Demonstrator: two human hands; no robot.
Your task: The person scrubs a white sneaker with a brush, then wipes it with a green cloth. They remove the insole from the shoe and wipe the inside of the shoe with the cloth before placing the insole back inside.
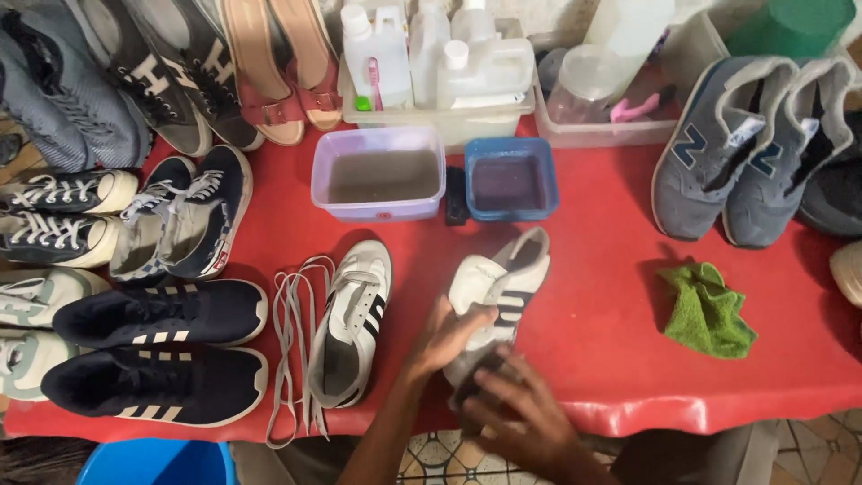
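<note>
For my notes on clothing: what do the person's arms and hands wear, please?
Nothing shows on them. The left hand and the right hand are bare, with no gloves, rings or watch visible. Both forearms are uncovered; no sleeve reaches into the view.

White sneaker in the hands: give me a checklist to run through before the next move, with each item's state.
1. White sneaker held: ok, left hand grips its side, right hand covers the heel.
2. Sneaker supported: ok, toe rests on the red table.
3. Laces out: ok for its mate; loose laces lie beside it.
4. Water ready: ok, purple tub and blue tub hold murky water.
5. Green cloth reachable: ok, lies to the right.
6. Brush in right hand: cannot tell.
</note>
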